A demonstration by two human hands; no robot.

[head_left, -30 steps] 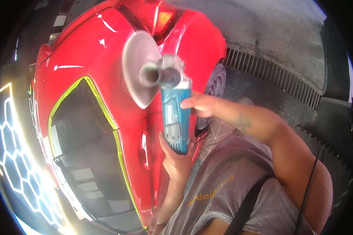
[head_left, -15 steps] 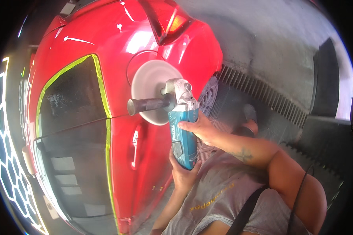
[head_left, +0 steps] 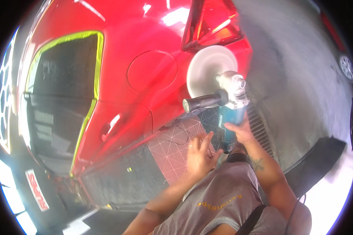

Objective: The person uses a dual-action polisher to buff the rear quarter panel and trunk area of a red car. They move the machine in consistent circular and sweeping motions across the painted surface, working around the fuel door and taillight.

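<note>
Bright lights [head_left: 4,102] make honeycomb shapes along the left side, and a red and white sign [head_left: 37,190] is lower down. Floor tiles [head_left: 169,145] with crossing lines lie near a slotted grate [head_left: 261,131]. Far right, another car [head_left: 333,33] shows one wheel [head_left: 346,67].

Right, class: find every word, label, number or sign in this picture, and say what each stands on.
Locations only; I won't copy out wording.
Yellow lettering: on the grey shirt, blurred.
Pale lettering: on the blue power tool, too small and blurred to read.
Bold lettering: on a red-and-white sign, lower left.
</note>
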